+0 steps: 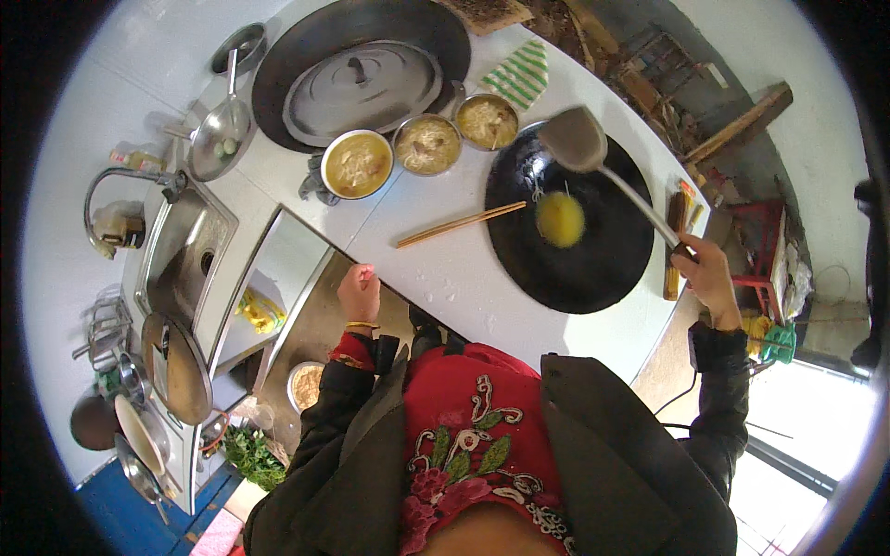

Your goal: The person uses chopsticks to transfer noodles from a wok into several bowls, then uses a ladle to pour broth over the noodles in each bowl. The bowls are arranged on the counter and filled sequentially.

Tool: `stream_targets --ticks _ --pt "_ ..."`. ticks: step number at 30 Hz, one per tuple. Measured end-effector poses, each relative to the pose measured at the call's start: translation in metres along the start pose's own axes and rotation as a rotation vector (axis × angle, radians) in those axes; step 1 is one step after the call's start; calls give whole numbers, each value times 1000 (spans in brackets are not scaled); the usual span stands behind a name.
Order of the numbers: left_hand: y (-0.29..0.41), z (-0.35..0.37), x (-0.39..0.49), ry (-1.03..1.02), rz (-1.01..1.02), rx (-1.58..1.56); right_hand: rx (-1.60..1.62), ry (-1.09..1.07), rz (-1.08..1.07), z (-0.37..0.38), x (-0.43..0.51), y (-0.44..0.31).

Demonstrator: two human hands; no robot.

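Note:
My right hand [709, 274] grips the handle of a metal wok spatula [577, 141], whose blade is raised over the far side of a black wok [605, 278]. A yellow mass of liquid or food [560, 219] lies in the wok. My left hand [359, 288] is loosely curled at the counter's near edge; nothing shows in it. Wooden chopsticks [452, 227] lie on the counter with their tips at the wok's rim. Beyond them stand a white bowl [357, 165] and two metal bowls [427, 144] [487, 121], all with pale shredded food in yellowish liquid.
A large wok [278, 76] with a metal lid [361, 83] stands at the back. A skimmer [220, 139] holding egg-like items lies left of it. The sink [188, 250] is at left. A striped cloth [520, 73] lies behind the bowls; a filled bowl [306, 386] sits lower down.

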State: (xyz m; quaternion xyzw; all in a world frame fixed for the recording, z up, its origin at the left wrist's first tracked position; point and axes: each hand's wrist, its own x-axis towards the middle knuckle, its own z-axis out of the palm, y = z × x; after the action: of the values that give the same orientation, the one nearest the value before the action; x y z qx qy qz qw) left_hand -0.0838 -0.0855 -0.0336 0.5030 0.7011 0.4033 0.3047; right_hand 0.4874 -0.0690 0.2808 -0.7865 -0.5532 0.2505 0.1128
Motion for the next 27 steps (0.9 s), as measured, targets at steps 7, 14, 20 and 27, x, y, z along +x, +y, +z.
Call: stream_targets --ticks 7,14,20,27 --pt "28 10 14 -52 269 323 -418 -160 -105 18 -6 79" --pt "67 36 46 -152 546 548 -352 -313 151 37 -4 97" --pt "69 58 45 -243 559 748 -199 -270 174 99 -2 126" --pt "72 73 48 -235 513 830 303 -160 220 183 -2 142"
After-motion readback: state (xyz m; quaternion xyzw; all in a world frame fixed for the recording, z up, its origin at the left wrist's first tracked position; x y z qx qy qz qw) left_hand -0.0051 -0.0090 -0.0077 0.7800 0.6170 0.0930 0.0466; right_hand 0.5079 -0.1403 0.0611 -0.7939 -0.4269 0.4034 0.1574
